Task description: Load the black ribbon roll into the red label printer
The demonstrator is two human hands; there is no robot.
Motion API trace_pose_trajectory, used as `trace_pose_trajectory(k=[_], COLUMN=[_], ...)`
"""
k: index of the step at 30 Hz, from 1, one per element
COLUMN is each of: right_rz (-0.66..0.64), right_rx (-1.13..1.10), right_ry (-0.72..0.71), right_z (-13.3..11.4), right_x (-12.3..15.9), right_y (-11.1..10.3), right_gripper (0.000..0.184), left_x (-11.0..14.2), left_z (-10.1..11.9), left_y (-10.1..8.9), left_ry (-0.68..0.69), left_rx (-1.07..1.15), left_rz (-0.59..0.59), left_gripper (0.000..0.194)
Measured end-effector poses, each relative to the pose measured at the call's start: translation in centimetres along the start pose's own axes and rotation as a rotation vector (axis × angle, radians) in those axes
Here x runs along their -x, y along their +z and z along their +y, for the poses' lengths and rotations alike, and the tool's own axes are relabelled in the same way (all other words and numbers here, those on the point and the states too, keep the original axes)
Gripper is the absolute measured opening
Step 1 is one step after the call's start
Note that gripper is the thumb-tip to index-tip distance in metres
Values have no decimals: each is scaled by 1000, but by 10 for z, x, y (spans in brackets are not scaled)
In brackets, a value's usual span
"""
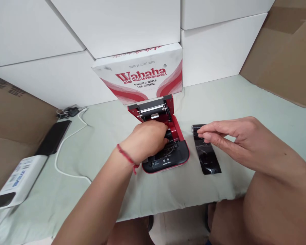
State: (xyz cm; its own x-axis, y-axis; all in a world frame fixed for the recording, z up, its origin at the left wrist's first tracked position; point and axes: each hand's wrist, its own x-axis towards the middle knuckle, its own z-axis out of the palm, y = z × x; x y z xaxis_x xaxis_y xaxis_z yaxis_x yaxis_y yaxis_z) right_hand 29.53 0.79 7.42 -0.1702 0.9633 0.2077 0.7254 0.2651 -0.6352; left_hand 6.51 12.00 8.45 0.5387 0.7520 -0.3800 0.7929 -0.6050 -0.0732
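A red and black label printer [165, 163] stands on the cloth with its lid [153, 108] raised. Inside its compartment is my left hand [151, 137], its fingers curled round a black roll [170, 135]; the fingertips are partly hidden. To the printer's right lies a black ribbon roll [196, 128], with a strip of shiny black film [209, 161] unrolled from it towards me. Over the upper end of that film is my right hand [226, 136], thumb and fingertips brought together in a pinch. Whether anything is between them cannot be made out.
A Wahaha water carton [142, 76] stands behind the printer, against white boxes [219, 51]. Brown cardboard rises at the left and right. On the left lie a white cable [56, 160], a black flat object [54, 136] and a white box with blue print [20, 180]. The green tablecloth [168, 194] ends near my legs.
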Motion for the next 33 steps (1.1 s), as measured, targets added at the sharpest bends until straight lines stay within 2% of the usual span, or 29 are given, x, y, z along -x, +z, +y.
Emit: trace_pose_trajectory(k=[1,2,5,6,8,10,12,15,17,19,21,25,27,33], right_rz=[6,21,120,149,169,144,98,81,150,229,241,117,103,197], right_rx=[-29,-65,-168,-186,-197,-207,-215,-168,-127,-114,-119,-165,-198,-140], right_ry=[26,58,103,86,10,-81,-159,-255,-286,-289,-292,-341,-336,-398], right_z=[1,3,8,9,9,7,2,-5,-8,-10,-10,-5,-4,-11], right_x=[-4,-9,-26,-32,-40,-45,-46,-45,-44,-45,-47,-51,-50,-45], right_y=[3,7,23,29,39,47,52,56,57,59,62,68,67,59], right_gripper=[27,30,45,53,70,79,82,74,63,59,67,81,75,45], left_x=[7,16,48,58,73,81,83,84,85,87,89,90,90,86], left_z=[-4,-7,-5,0,12,23,29,30,30,30,31,34,33,33], left_y=[5,11,40,52,77,99,114,124,124,121,119,120,123,127], left_ry=[13,35,122,128,177,236,254,266,268,266,263,268,268,282], left_rx=[36,124,454,533,579,489,456,451,464,488,501,493,500,529], left_rz=[46,163,616,731,850,934,992,1077,1114,1132,1148,1166,1162,1163], left_gripper=[25,25,25,24,23,35,29,35,34,31,30,31,32,29])
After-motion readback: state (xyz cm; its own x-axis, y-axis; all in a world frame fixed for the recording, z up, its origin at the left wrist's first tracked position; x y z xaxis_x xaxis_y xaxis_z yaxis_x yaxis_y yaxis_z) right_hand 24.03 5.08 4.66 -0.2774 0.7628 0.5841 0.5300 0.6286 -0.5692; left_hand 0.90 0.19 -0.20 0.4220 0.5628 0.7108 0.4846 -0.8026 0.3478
